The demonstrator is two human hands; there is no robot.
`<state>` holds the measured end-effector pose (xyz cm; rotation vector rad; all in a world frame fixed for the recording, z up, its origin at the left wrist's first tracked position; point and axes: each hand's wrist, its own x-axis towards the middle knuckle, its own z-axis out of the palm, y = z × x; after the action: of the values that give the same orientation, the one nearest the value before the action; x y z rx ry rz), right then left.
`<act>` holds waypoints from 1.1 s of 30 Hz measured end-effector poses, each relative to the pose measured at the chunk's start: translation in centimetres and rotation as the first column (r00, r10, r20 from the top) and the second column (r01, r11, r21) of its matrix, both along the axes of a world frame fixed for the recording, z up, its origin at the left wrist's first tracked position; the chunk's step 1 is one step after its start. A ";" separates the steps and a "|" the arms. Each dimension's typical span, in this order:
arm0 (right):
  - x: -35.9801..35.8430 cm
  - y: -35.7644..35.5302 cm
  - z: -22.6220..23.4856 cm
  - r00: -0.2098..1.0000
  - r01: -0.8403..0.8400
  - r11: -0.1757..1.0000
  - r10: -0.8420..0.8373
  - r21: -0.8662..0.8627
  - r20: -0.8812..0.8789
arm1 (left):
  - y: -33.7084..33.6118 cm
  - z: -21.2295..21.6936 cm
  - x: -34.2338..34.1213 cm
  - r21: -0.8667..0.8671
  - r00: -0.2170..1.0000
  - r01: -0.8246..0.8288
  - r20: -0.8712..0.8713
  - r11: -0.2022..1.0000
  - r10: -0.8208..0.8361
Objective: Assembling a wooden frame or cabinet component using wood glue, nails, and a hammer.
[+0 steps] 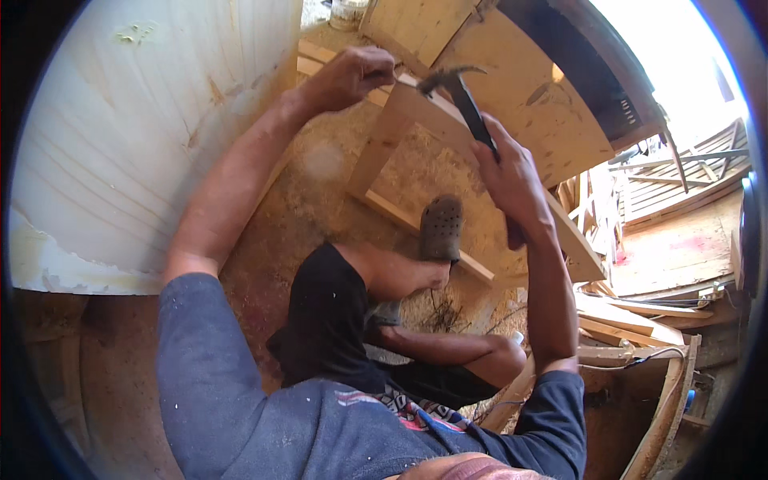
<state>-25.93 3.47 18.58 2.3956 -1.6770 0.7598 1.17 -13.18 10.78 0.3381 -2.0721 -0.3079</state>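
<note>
My right hand (514, 178) is wrapped round the dark handle of a claw hammer (466, 100). The hammer's metal head is over the upper edge of a wooden frame (382, 150) made of pale boards, close to its far left corner. Beside that corner is my left hand (358, 78), its fingers closed in a pinch. Whatever those fingers hold, if anything, is too small to make out. The frame stands on the floor in front of my legs.
A large pale panel (152, 136) fills the left side. My foot in a clog (442, 228) is inside the frame's outline. Plywood sheets (512, 88) lean at the back, and scrap wood (632, 320) lies piled on the right. Sawdust covers the floor (320, 168).
</note>
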 end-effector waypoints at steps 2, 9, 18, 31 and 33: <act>0.3 1.8 1.9 0.929 0.175 0.966 -0.226 0.188 0.295 | 0.1 0.2 -0.4 0.009 1.000 -0.029 -0.004 1.000 0.029; -5.8 1.2 0.1 0.985 0.055 0.974 -0.088 -0.219 -0.146 | 8.3 -7.5 -1.8 0.759 0.552 -0.105 -0.494 0.643 0.672; -8.5 -1.7 -0.3 0.970 0.230 0.960 -0.212 -0.159 0.121 | 15.0 -24.3 -3.2 0.969 0.769 -0.008 -0.153 0.249 0.621; -22.5 16.0 10.7 0.409 0.382 0.748 0.390 -0.543 0.825 | 2.8 4.9 -16.0 0.491 0.716 -0.060 -0.585 0.869 0.381; -28.5 18.7 7.9 0.376 0.350 0.753 0.431 -0.557 0.820 | 5.4 11.3 -17.7 0.283 0.766 -0.202 -0.551 0.938 0.332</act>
<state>-54.39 22.13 26.48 1.4047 -1.0669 2.5835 -16.49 -7.81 22.07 0.5803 -1.3485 -0.3980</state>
